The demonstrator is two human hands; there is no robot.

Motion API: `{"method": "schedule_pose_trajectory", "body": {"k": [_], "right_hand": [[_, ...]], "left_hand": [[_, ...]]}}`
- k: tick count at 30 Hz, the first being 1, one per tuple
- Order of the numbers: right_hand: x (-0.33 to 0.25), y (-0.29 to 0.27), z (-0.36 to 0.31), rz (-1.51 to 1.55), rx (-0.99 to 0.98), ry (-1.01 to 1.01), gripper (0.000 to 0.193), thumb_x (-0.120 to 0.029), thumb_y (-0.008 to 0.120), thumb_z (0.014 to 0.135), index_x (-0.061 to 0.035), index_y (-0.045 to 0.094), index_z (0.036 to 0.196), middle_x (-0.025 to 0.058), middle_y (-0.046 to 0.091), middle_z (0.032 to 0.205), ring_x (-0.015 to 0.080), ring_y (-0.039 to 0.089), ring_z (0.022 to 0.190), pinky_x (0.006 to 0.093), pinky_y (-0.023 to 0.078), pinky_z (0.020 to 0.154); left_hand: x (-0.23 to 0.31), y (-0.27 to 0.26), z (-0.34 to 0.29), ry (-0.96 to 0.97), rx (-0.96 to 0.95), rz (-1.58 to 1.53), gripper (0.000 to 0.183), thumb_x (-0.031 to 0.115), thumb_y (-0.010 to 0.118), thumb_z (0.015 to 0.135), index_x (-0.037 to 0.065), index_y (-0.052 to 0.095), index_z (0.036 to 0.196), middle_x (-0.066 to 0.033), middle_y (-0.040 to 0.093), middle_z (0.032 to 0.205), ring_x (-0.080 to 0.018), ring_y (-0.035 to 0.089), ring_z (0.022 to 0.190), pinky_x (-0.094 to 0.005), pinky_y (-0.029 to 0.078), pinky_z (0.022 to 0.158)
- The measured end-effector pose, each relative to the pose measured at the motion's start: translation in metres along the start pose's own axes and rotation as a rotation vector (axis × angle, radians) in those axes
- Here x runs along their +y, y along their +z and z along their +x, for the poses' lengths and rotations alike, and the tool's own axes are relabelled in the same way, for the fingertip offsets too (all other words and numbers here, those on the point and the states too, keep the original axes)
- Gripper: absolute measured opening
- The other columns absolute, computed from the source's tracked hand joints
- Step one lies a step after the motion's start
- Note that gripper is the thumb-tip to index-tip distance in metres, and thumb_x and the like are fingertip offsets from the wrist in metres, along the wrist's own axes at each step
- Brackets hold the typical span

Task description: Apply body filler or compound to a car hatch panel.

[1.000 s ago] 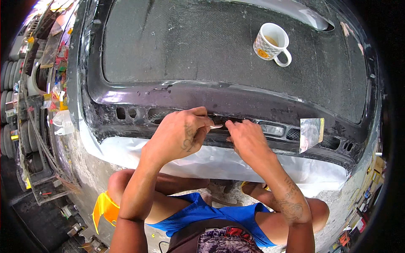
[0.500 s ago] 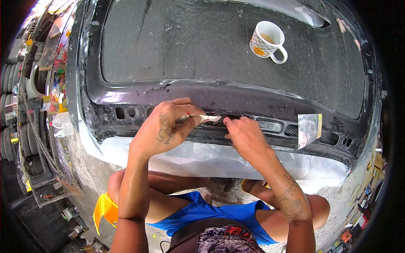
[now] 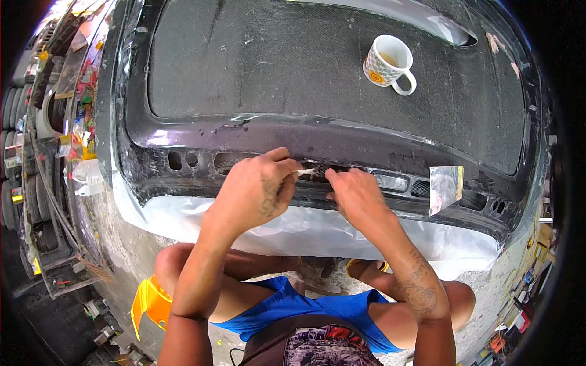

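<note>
A large black vehicle panel (image 3: pixel 366 131) with cut-out slots along its near edge lies before me. My left hand (image 3: pixel 253 189) is closed, pinching a thin whitish strip (image 3: pixel 307 172) whose tip reaches over a slot at the middle of that edge. What the strip is made of, I cannot make out. Just right of the tip, my right hand (image 3: pixel 360 192) has its fingers bent together against the rim of the same slot. Its fingertips are partly hidden, and whether they hold a small thing does not show.
On the panel's dark textured surface stands a white patterned mug (image 3: pixel 390 61) with some brown liquid. A shiny square sheet (image 3: pixel 445 190) leans on the near edge at right. White plastic sheeting (image 3: pixel 293 232) lies beneath. Shelving with clutter (image 3: pixel 58 152) lines the left; something orange (image 3: pixel 152 305) lies by my left knee.
My left hand has shifted a little right and turned, so the whitish strip now shows narrower. My right hand stays nearly in place. The view has moved slightly.
</note>
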State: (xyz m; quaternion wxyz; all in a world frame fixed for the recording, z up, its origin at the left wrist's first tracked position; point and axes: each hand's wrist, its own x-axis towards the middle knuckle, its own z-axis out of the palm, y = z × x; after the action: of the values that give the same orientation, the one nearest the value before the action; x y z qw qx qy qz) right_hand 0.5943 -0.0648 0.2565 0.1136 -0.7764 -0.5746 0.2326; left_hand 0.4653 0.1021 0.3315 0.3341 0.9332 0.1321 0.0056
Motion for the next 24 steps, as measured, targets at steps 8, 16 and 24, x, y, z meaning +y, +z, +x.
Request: {"method": "schedule_pose_trajectory", "body": {"k": [8, 16, 24], "right_hand": [[0.000, 0.000, 0.000, -0.003, 0.035, -0.024, 0.017, -0.010, 0.062, 0.082, -0.0001, 0.063, 0.096, 0.0141, 0.067, 0.075, 0.0320, 0.066, 0.080, 0.0436, 0.052, 0.069], [0.000, 0.002, 0.000, 0.006, -0.001, 0.023, 0.026, -0.012, 0.072, 0.078, -0.0003, 0.061, 0.098, 0.0158, 0.067, 0.079, 0.0351, 0.064, 0.081, 0.0457, 0.049, 0.071], [0.001, 0.003, 0.000, -0.035, 0.056, -0.029, 0.015, -0.008, 0.057, 0.084, -0.0002, 0.063, 0.095, 0.0140, 0.067, 0.074, 0.0321, 0.066, 0.078, 0.0431, 0.053, 0.067]], "left_hand": [[-0.002, 0.020, 0.001, -0.010, 0.021, 0.071, 0.010, 0.003, 0.060, 0.084, -0.001, 0.065, 0.092, -0.0156, 0.058, 0.081, -0.0386, 0.060, 0.068, -0.0452, 0.047, 0.059], [-0.001, 0.032, 0.002, -0.021, 0.006, 0.127, 0.012, 0.005, 0.058, 0.086, -0.001, 0.065, 0.094, -0.0154, 0.058, 0.083, -0.0390, 0.060, 0.068, -0.0458, 0.049, 0.059], [0.001, 0.030, 0.002, -0.002, -0.010, 0.120, 0.011, 0.005, 0.060, 0.085, 0.000, 0.066, 0.091, -0.0143, 0.059, 0.082, -0.0384, 0.060, 0.066, -0.0461, 0.048, 0.057]]}}
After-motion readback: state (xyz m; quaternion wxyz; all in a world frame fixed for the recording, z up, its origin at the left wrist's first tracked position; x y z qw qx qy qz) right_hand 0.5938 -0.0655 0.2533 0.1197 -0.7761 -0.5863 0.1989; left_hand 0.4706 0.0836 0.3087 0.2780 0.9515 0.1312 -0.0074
